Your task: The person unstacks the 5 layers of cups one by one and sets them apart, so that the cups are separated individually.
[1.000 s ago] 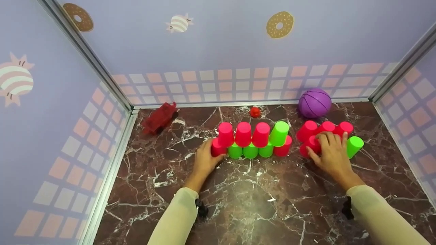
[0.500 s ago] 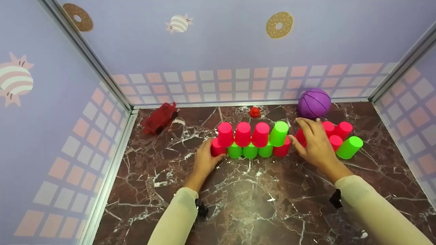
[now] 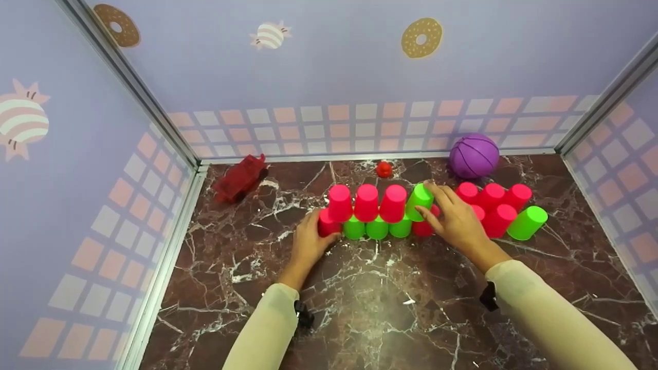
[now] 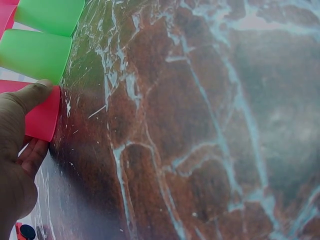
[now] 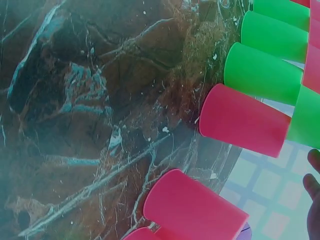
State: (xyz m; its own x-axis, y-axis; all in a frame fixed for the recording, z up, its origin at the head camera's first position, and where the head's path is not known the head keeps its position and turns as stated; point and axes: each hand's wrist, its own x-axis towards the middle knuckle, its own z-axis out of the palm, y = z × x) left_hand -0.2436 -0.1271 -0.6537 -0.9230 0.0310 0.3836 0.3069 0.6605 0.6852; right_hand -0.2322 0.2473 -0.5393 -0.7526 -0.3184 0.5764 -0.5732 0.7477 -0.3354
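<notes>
Upside-down plastic cups stand in two tiers on the marbled surface. My left hand (image 3: 307,241) holds the red cup (image 3: 329,224) at the left end of the lower tier, thumb in front and fingers behind, as the left wrist view shows. Between it and another red cup (image 5: 245,120) at the right end stand green cups (image 3: 377,227). Three red cups (image 3: 366,203) and one green cup (image 3: 419,201) form the upper tier. My right hand (image 3: 457,221) is at that green cup, thumb overlapping its front. In the right wrist view its fingertips (image 5: 311,184) are spread just beside the cup.
Right of the tiers stand several red cups (image 3: 499,220) and a green cup (image 3: 529,222). A purple ball (image 3: 474,155), a small red toy (image 3: 384,169) and a dark red toy (image 3: 240,177) lie near the back wall. Patterned walls (image 3: 339,61) enclose three sides.
My right hand has moved left from the loose cups at the right to the upper green cup. The loose red and green cups there have shifted slightly. My left hand keeps its hold.
</notes>
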